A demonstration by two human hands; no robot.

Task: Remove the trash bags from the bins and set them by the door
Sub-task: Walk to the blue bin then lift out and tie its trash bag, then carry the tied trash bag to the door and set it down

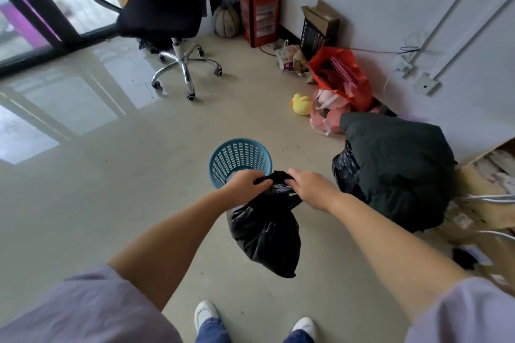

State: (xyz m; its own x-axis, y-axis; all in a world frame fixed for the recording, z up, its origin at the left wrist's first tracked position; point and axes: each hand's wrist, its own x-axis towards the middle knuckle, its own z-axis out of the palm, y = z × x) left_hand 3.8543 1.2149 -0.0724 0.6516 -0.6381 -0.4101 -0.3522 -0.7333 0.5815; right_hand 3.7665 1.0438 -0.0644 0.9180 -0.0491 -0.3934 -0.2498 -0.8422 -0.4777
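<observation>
Both hands pinch the gathered neck of a crinkled black plastic trash bag (pixel 267 234): the left hand (pixel 245 184) and right hand (pixel 309 189) curl their fingers around the twisted top. The bag's bulk hangs below the grip, clear of the floor, just beside the round blue lattice plastic bin (pixel 237 156).
</observation>
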